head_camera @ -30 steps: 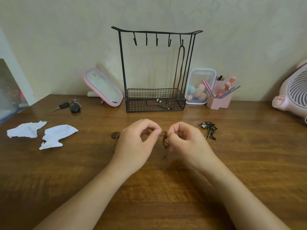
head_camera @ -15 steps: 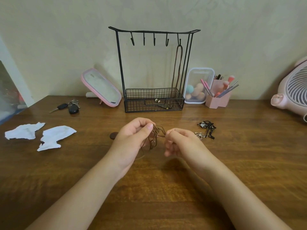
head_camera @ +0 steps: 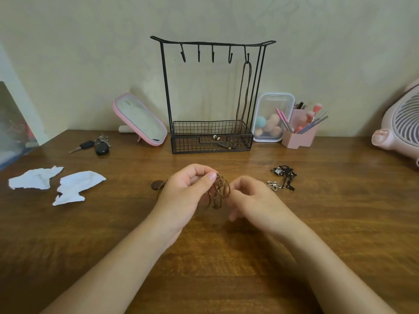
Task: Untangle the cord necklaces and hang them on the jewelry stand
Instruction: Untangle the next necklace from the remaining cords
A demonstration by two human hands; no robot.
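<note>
Holding a brown cord tangle (head_camera: 218, 189) in both grips, just above the surface (head_camera: 215, 264).

Pinched at the top by the left grip (head_camera: 186, 191), thumb and forefinger closed on the strands; caught at its right edge by the right grip (head_camera: 251, 198), fingers curled in on a loop — loose ends dangling between. Left of the grips, lying on the wood, a round brown pendant (head_camera: 156, 184). To the right and apart, a black cord bundle (head_camera: 285, 175) with a silver flower charm (head_camera: 274, 185). Behind, on the jewelry stand (head_camera: 192, 141), one brown necklace (head_camera: 242, 94) hung from the rightmost hook — tail down in the wire basket.
</note>
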